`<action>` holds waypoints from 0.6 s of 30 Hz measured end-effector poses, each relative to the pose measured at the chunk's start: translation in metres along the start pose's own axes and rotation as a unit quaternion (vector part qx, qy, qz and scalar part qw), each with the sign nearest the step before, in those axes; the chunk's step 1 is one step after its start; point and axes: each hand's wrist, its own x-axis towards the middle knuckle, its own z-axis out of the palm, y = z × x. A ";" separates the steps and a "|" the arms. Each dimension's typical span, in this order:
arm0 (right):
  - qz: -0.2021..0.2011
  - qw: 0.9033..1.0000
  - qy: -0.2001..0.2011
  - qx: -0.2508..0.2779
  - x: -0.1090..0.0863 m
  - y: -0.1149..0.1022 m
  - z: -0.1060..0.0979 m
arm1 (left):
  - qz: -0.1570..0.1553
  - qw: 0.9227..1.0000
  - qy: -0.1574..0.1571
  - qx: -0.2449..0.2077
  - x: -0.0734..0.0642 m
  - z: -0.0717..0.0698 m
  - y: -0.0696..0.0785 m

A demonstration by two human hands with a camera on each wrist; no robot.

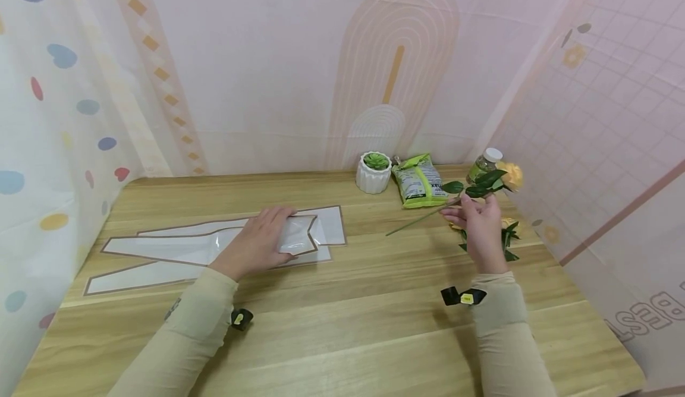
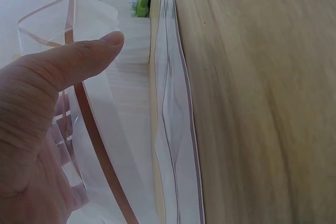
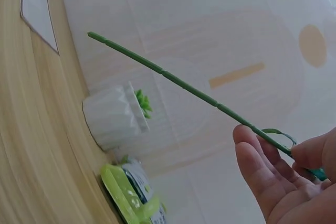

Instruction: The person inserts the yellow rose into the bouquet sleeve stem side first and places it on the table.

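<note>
My left hand (image 1: 258,239) grips a clear flower sleeve (image 1: 301,233) with a brown border. Its thumb (image 2: 86,59) lies over the near side, and the sleeve's wide end stands partly open in the left wrist view. More such sleeves (image 1: 120,279) lie flat on the table below it. At the right, my right hand (image 1: 481,227) pinches the green stem (image 3: 186,86) of a yellow rose (image 1: 512,176), whose bare end slants toward the left. Beneath that hand lies another yellow flower with green leaves (image 1: 510,243), partly hidden by the hand.
A white ribbed pot (image 1: 373,179) with a green succulent stands at the table's back. Beside it are a green-and-white packet (image 1: 420,184) and a white-capped jar (image 1: 486,162), partly behind the rose's leaves. Patterned curtains (image 1: 267,76) border the wooden table (image 1: 342,337).
</note>
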 end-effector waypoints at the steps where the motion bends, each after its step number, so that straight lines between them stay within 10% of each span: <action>1: 0.001 1.000 -0.002 -0.001 0.001 0.000 0.003 | -0.001 1.000 -0.001 -0.001 0.000 0.000 0.000; 18: -0.008 0.999 -0.031 0.029 0.000 0.000 0.053 | -0.004 1.000 0.000 -0.008 0.000 -0.001 0.003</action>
